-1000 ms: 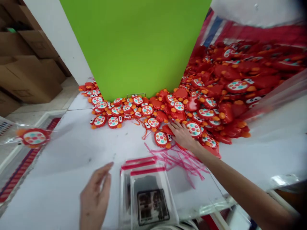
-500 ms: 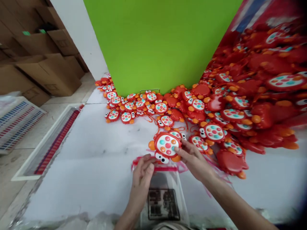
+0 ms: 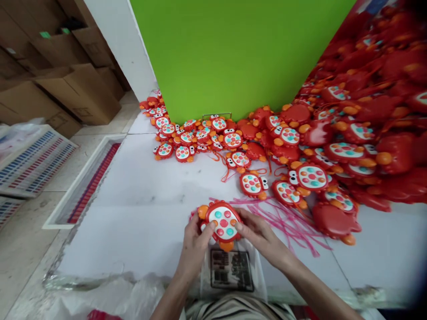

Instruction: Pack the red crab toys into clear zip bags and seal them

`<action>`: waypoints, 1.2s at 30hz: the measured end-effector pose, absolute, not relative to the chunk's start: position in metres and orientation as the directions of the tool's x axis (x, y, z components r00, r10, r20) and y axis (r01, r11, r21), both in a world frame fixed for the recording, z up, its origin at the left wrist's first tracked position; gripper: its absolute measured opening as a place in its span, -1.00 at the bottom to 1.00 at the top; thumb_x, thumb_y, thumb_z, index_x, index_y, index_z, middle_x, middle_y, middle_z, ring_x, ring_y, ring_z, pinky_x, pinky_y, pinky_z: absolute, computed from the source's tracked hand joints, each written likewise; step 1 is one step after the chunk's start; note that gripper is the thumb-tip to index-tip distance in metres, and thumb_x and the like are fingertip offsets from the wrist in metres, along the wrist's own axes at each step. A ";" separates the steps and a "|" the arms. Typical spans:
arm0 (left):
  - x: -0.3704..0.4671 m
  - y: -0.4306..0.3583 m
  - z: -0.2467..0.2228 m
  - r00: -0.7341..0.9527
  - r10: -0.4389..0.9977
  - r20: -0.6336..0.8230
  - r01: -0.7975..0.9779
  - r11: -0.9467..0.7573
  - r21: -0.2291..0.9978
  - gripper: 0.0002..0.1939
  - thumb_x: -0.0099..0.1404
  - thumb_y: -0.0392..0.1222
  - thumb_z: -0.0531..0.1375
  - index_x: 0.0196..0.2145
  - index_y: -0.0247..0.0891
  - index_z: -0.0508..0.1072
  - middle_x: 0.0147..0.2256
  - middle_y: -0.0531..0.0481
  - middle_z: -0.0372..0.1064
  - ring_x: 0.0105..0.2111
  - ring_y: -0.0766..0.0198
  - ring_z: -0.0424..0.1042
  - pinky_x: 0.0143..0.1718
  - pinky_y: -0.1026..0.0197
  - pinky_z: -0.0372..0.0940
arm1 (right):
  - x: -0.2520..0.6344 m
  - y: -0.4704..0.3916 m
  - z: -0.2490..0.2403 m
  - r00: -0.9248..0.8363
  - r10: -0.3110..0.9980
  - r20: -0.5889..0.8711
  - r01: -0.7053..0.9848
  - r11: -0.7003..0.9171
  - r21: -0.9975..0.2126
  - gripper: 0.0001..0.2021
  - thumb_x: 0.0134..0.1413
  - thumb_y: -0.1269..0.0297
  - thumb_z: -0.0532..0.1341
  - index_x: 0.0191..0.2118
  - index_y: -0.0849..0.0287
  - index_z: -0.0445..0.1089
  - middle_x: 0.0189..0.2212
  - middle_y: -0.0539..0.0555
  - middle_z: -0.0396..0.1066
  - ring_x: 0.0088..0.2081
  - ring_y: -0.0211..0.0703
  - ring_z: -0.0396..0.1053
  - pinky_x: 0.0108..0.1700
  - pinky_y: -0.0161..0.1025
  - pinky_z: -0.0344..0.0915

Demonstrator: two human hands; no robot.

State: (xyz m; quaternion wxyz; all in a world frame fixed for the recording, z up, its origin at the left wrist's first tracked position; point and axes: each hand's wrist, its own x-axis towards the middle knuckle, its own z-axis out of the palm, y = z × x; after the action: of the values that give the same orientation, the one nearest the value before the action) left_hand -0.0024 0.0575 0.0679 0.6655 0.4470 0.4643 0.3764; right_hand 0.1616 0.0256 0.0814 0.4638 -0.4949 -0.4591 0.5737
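Note:
A red crab-shaped toy (image 3: 223, 218) with a white oval face and pink, orange and teal buttons is held between both hands over the table's front part. My left hand (image 3: 196, 238) grips its left side, thumb on the white face. On the right side, my right hand (image 3: 258, 233) closes round the edge, its thumb also resting on the face. Below the toy lies a clear plastic bag (image 3: 231, 269) with a black printed panel. Its upper end is hidden by the toy and hands.
Many more crab toys (image 3: 312, 177) are heaped along the back and right of the white table (image 3: 133, 213). Pink strips (image 3: 287, 222) lie right of my hands. A green panel (image 3: 240, 58) stands behind. Cardboard boxes (image 3: 80, 93) and plastic crates (image 3: 36, 160) are on the left.
The toy has come down and nearer to me and has turned. My left hand has moved from beside it to gripping it. My view has shifted slightly.

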 end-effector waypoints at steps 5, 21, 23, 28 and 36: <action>-0.008 0.054 0.070 0.310 0.907 -0.284 0.028 0.290 0.957 -0.65 0.19 -0.12 0.17 -0.08 -0.27 0.36 -0.12 -0.09 0.40 -0.14 0.14 0.38 -0.08 0.16 0.28 | 0.159 0.032 0.073 -0.038 0.988 -0.148 0.042 -0.146 -0.988 -0.69 0.08 0.07 0.16 -0.14 0.15 0.38 -0.27 0.06 0.48 -0.26 -0.11 0.42 -0.24 -0.22 0.39; -0.019 0.060 0.064 0.354 0.778 -0.519 -0.272 0.617 0.739 -0.64 0.00 0.02 0.30 -0.38 -0.37 0.47 -0.39 -0.10 0.48 -0.33 0.17 0.43 -0.25 0.20 0.29 | 0.158 0.018 0.084 -0.330 0.929 0.168 0.502 0.323 -0.802 -0.46 0.00 0.47 0.16 0.13 -0.01 0.18 0.23 0.14 0.05 0.22 0.00 0.02 0.15 0.00 0.15; -0.031 0.067 0.069 0.315 0.825 -0.469 -0.202 0.541 0.816 -0.61 0.09 0.07 0.22 -0.32 -0.36 0.47 -0.36 -0.12 0.48 -0.33 0.16 0.43 -0.25 0.18 0.29 | 0.157 0.025 0.087 -0.311 0.929 0.201 0.534 0.345 -0.772 -0.58 0.03 0.44 0.15 0.05 0.06 0.25 0.10 0.16 0.25 0.11 -0.01 0.21 0.08 -0.05 0.25; -0.069 0.074 0.083 -0.234 0.972 0.035 0.406 0.065 0.912 -0.72 0.24 -0.02 0.08 -0.21 -0.24 0.41 -0.31 -0.02 0.42 -0.30 0.22 0.38 -0.31 0.25 0.24 | 0.179 0.047 0.097 0.195 0.975 0.103 0.498 -0.008 -0.867 -0.61 0.01 0.08 0.20 -0.07 0.18 0.26 -0.38 0.08 0.42 -0.45 -0.11 0.39 -0.44 -0.19 0.38; 0.004 0.012 0.015 0.618 0.778 0.113 0.615 -0.568 0.546 -0.77 0.22 -0.33 0.08 -0.14 -0.30 0.37 -0.10 -0.17 0.34 -0.08 0.06 0.28 -0.06 -0.04 0.24 | 0.193 0.080 0.079 0.337 0.905 -0.261 -0.254 -0.179 -0.950 -0.64 -0.21 0.10 0.30 -0.23 0.12 0.31 -0.27 0.06 0.43 -0.28 -0.07 0.42 -0.51 -0.24 0.41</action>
State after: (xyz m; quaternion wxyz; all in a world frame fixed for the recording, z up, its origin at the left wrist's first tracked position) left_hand 0.0041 0.0121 0.0150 0.2345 0.8684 0.4011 0.1733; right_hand 0.1927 0.0805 0.0786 0.5760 -0.5801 -0.2803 0.5031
